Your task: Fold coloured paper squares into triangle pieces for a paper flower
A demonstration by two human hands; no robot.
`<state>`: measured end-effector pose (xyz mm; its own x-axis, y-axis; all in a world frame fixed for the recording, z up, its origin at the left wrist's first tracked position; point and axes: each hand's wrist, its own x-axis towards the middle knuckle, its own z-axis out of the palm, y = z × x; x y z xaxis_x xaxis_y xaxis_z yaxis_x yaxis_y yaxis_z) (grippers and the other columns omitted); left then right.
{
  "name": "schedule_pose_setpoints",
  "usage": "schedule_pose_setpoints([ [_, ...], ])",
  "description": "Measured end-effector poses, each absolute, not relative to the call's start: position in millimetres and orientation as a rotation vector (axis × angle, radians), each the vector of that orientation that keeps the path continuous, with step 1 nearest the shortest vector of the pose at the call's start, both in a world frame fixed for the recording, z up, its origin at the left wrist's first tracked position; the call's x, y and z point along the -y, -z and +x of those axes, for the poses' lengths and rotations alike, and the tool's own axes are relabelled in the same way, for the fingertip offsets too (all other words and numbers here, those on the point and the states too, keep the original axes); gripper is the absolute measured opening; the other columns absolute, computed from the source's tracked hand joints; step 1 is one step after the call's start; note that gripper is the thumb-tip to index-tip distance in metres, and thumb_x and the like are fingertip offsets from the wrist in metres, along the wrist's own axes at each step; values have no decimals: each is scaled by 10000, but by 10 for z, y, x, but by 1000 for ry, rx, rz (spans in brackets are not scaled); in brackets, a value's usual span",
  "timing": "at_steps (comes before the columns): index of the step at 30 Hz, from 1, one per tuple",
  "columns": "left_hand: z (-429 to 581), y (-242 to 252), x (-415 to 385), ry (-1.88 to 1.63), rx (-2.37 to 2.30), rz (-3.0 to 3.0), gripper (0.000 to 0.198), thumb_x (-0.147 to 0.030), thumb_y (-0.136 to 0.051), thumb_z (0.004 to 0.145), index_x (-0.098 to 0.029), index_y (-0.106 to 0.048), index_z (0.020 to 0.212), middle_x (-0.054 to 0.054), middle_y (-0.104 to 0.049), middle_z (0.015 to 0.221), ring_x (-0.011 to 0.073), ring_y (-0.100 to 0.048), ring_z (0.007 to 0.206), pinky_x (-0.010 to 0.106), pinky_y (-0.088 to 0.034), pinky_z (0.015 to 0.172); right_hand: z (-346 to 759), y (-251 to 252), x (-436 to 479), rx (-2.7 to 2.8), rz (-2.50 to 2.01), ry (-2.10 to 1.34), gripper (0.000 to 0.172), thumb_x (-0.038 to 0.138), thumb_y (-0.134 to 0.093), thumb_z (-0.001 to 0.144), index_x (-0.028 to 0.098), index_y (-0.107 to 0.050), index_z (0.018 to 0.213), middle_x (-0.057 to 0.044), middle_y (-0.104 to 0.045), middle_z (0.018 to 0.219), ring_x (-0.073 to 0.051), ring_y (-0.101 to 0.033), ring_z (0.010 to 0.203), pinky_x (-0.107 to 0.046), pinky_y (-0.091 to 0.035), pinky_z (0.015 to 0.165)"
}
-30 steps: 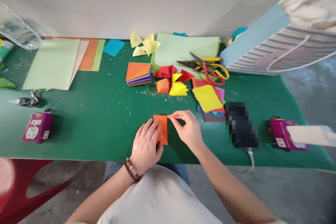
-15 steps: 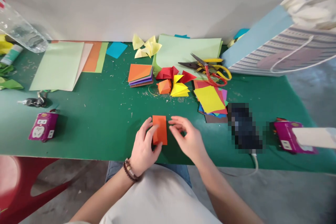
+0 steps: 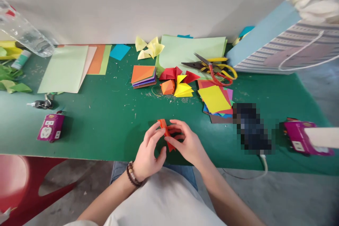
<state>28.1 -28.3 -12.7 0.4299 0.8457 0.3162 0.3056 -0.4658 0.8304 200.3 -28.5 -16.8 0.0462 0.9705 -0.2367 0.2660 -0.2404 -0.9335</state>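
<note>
A folded strip of orange paper (image 3: pixel 163 127) is tilted up between my two hands, just above the green table. My right hand (image 3: pixel 186 143) pinches it, with the thumb on the near face and the fingers behind. The fingertips of my left hand (image 3: pixel 149 150) touch its upper left side, while that thumb stays spread apart from the paper. Past the hands lie folded pieces: an orange one (image 3: pixel 167 87), a yellow one (image 3: pixel 183 89) and a red one (image 3: pixel 171 73). A stack of coloured squares (image 3: pixel 143 75) sits to their left.
Yellow-topped paper squares (image 3: pixel 215 99) lie to the right, beside a blurred-out phone (image 3: pixel 251 127). Scissors (image 3: pixel 219 74) and pliers (image 3: pixel 194 65) rest on pale green sheets (image 3: pixel 190 47). A striped paper bag (image 3: pixel 286 47) stands at back right. Purple boxes (image 3: pixel 50 127) sit at both sides.
The orange paper lay flat under my left hand; now it is lifted, tilted and narrower. My right hand has moved left and taken hold of it. The view has shifted slightly.
</note>
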Motion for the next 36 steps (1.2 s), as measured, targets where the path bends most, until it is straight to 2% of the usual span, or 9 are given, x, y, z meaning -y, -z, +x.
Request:
schedule_pose_setpoints([
  [7,271,192,262,-888,-936,2270,476,-82,-519,857,-166,-446,1320,155,-467,1402,242,-452,1302,419,-483,1010,2112,181,312,1193,-1550,-1200,336,366,-565,861,250,-518,1172,-75,-666,1076,-187,-676,909,-307,-581,719],
  [11,239,245,206,-764,-1050,2485,249,-114,-522,887,-205,-619,1098,80,-634,1220,262,-518,1223,436,-501,940,2226,250,362,1402,-1610,-911,223,283,-482,906,251,-605,1089,-70,-654,1106,-175,-669,887,-296,-565,748],
  [15,174,263,137,-773,-1130,2453,105,-217,-576,895,-214,-672,939,50,-713,1032,234,-607,1088,404,-507,883,2373,305,409,1790,-1566,-698,292,187,-422,905,252,-667,1051,-81,-642,1098,-212,-621,998,-366,-545,841],
  [19,127,230,94,-845,-1200,2362,71,-242,-603,887,-206,-659,911,33,-731,913,206,-659,963,378,-509,847,2500,285,414,2101,-1459,-641,424,89,-391,861,270,-643,1150,-67,-491,1389,-254,-487,1226,-472,-492,953],
  [21,120,211,79,-857,-1252,2334,67,-248,-600,889,-203,-644,913,30,-727,877,203,-668,916,372,-509,825,2517,264,408,2193,-1404,-639,395,118,-438,864,272,-635,1170,-52,-454,1437,-275,-415,1308,-521,-452,998],
  [23,129,201,71,-846,-1306,2324,91,-261,-593,894,-200,-624,955,31,-718,846,202,-671,857,370,-512,789,2486,249,398,2210,-1382,-633,306,239,-546,866,260,-639,1156,-70,-553,1346,-300,-435,1291,-550,-434,1000],
  [26,164,209,85,-819,-1360,2319,221,-284,-595,894,-184,-570,1089,35,-695,815,192,-656,759,362,-521,732,2367,246,363,2034,-1460,-598,219,376,-601,857,244,-669,1018,-77,-704,1022,-278,-582,1049,-484,-493,886],
  [31,211,242,151,-884,-1409,2320,323,-234,-563,906,-223,-523,1226,87,-631,1054,190,-637,894,340,-541,765,2162,303,209,1769,-1718,-542,286,419,-495,917,221,-625,756,-44,-642,706,-195,-579,716,-336,-480,677],
  [36,209,274,164,-858,-1387,2312,243,-129,-498,912,-249,-624,1082,79,-575,1121,169,-621,913,318,-547,771,2117,308,67,1721,-1857,-535,350,520,-498,888,211,-631,795,-30,-614,643,-189,-565,645,-312,-436,636],
])
